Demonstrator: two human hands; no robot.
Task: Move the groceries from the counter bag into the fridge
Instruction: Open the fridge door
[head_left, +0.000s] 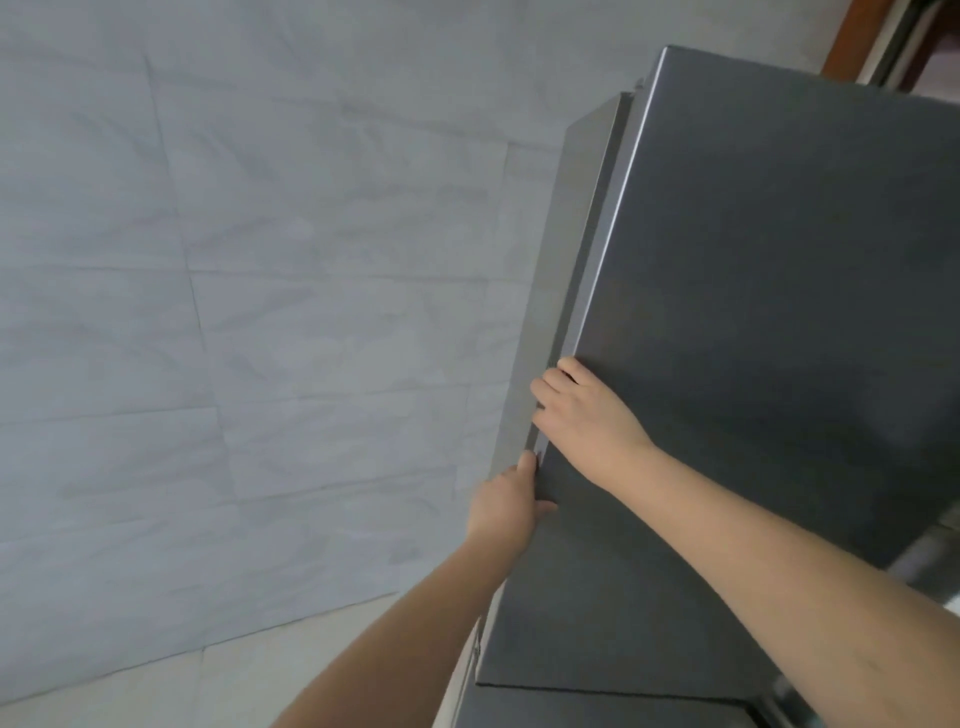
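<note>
Gripping smooth grey fridge door (753, 312) edge, both hands.

A wall (234, 260) of large pale grey marbled tiles, laid in staggered rows with thin dark seams, fills the left side. Below it lies a light cream tiled floor (218, 680). A brown wooden frame (852, 36) (door or window, unclear) shows top right. Lighting is soft and even.
</note>
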